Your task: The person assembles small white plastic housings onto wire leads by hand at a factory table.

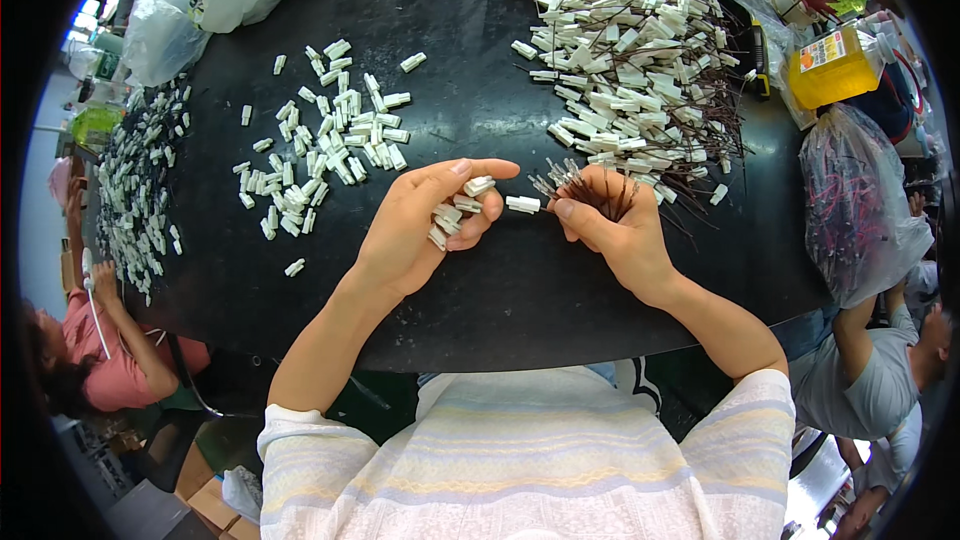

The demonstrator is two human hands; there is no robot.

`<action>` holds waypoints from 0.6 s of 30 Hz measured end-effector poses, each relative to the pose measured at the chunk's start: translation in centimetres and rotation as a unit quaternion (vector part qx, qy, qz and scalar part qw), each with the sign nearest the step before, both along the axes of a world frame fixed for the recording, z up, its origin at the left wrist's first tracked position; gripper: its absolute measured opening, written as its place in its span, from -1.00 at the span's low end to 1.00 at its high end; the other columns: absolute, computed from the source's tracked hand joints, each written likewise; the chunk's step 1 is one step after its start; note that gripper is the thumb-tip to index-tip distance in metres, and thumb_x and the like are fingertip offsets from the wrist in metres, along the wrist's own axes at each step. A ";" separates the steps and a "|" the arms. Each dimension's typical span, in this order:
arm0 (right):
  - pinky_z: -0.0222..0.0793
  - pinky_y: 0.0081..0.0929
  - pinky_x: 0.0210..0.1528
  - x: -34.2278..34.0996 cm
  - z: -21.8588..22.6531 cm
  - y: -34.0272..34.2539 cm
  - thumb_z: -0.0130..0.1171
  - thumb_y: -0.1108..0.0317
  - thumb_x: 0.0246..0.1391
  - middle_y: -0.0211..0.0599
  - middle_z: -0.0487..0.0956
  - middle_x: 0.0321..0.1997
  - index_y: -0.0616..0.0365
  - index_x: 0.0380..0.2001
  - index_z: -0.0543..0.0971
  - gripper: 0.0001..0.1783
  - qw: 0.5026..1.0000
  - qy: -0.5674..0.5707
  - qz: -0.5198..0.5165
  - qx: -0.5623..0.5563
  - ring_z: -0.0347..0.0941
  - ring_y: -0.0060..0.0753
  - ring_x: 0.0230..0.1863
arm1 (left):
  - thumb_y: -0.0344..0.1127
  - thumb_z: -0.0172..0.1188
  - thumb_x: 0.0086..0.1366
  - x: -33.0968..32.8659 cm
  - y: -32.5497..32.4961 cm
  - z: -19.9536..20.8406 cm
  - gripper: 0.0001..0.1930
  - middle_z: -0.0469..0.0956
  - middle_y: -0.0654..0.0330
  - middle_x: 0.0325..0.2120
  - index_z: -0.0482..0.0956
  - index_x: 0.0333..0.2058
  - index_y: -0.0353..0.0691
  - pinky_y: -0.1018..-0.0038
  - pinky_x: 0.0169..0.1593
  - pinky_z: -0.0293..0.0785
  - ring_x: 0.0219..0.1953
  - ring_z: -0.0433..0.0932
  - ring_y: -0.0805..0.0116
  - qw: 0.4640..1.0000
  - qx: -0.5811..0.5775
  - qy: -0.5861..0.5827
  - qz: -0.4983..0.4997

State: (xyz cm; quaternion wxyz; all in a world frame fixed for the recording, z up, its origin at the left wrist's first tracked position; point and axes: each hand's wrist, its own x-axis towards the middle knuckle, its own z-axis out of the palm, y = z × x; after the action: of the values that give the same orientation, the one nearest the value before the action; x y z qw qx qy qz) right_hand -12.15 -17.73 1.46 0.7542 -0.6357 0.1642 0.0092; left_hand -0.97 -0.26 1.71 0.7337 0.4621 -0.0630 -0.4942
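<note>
In the middle, my left hand (425,205) is cupped around several small white plastic connector housings (447,223). Its index finger reaches out toward the other hand, and one housing sits between thumb and fingers. My right hand (622,225) grips a bundle of thin dark brown wires (605,200) whose bare metal terminals (560,178) fan out to the left. A single white housing (522,204) shows in the gap between my hands, close to the right fingertips. Whether it is joined to a wire, I cannot tell.
Loose white housings (345,130) lie scattered left of centre on the black table (470,310). A big heap of housings with brown wires (640,60) rises at the back right. Another pile (140,180), plastic bags (865,205) and a yellow bottle (835,65) edge the table. Other people sit at both sides.
</note>
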 end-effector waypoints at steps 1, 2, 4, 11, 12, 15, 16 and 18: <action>0.20 -0.77 -0.48 0.0 -0.2 0.1 0.13 0.48 -0.03 -0.47 0.44 -0.52 0.30 -0.46 0.47 -0.90 1.000 -0.014 -0.002 -0.006 0.27 -0.77 -0.54 | -0.36 -0.01 0.25 0.1 0.1 -0.2 -0.71 0.45 0.19 -0.53 0.40 -0.11 -0.43 0.75 -0.60 0.16 -0.64 0.25 0.63 1.000 -0.003 0.009 -0.002; 0.20 -0.77 -0.48 0.0 -0.3 0.2 0.13 0.48 -0.03 -0.47 0.44 -0.52 0.30 -0.46 0.47 -0.90 1.000 -0.014 -0.002 -0.004 0.27 -0.77 -0.54 | -0.39 0.00 0.24 0.1 0.2 -0.3 -0.72 0.49 0.13 -0.47 0.39 -0.11 -0.43 0.75 -0.58 0.18 -0.62 0.27 0.63 1.000 -0.006 0.018 -0.004; 0.14 -0.79 -0.51 -0.2 -0.4 0.5 0.14 0.47 -0.03 -0.53 0.42 -0.56 0.28 -0.48 0.47 -0.91 0.999 -0.031 -0.011 -0.020 0.23 -0.81 -0.55 | -0.39 0.00 0.24 0.2 0.2 -0.6 -0.74 0.50 0.06 -0.40 0.38 -0.13 -0.40 0.76 -0.59 0.18 -0.62 0.28 0.63 1.000 -0.012 0.000 0.004; 0.09 -0.83 -0.52 -0.5 -1.3 0.2 0.15 0.50 -0.05 -0.57 0.41 -0.55 0.27 -0.51 0.47 -0.92 0.990 -0.024 0.024 -0.139 0.20 -0.87 -0.53 | -0.39 0.07 0.21 -0.1 0.0 -0.6 -0.84 0.47 -0.15 -0.24 0.36 -0.26 -0.28 0.78 -0.66 0.15 -0.64 0.30 0.61 0.999 -0.024 -0.019 0.015; 0.07 -0.83 -0.53 -0.4 -1.3 0.3 0.15 0.50 -0.05 -0.58 0.40 -0.56 0.27 -0.52 0.47 -0.92 0.991 -0.029 0.020 -0.132 0.19 -0.87 -0.54 | -0.39 0.07 0.21 -0.2 0.0 -0.5 -0.84 0.47 -0.15 -0.24 0.36 -0.26 -0.28 0.78 -0.66 0.15 -0.64 0.30 0.61 0.999 -0.024 -0.018 0.012; 0.02 -0.76 -0.59 -0.3 -1.4 0.5 0.17 0.48 -0.08 -0.57 0.34 -0.64 0.27 -0.56 0.45 -0.89 0.990 -0.038 0.001 -0.133 0.13 -0.84 -0.59 | -0.38 0.07 0.22 -0.4 -0.2 -0.3 -0.85 0.47 -0.16 -0.23 0.35 -0.27 -0.27 0.78 -0.68 0.12 -0.67 0.28 0.62 1.000 -0.011 -0.018 0.017; -0.01 -0.69 -0.63 -0.2 -1.4 0.6 0.19 0.46 -0.11 -0.55 0.28 -0.71 0.27 -0.60 0.44 -0.85 0.989 -0.043 -0.010 -0.142 0.09 -0.79 -0.63 | -0.38 0.06 0.22 -0.4 -0.2 -0.3 -0.85 0.47 -0.16 -0.23 0.34 -0.27 -0.28 0.78 -0.68 0.11 -0.67 0.28 0.62 1.000 -0.013 -0.023 0.016; -0.01 -0.68 -0.62 -0.2 -1.4 0.6 0.19 0.47 -0.12 -0.54 0.29 -0.71 0.27 -0.60 0.44 -0.85 0.988 -0.041 -0.010 -0.149 0.09 -0.79 -0.63 | -0.39 0.05 0.22 -0.5 -0.2 -0.3 -0.86 0.47 -0.16 -0.23 0.34 -0.27 -0.28 0.78 -0.68 0.10 -0.67 0.27 0.62 0.999 -0.014 -0.028 0.015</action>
State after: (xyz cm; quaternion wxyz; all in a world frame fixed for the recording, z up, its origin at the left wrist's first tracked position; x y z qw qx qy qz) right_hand -12.40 -17.17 0.09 0.6573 -0.7391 0.1387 -0.0493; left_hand -1.44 -0.47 1.44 0.7455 0.4660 -0.0836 -0.4691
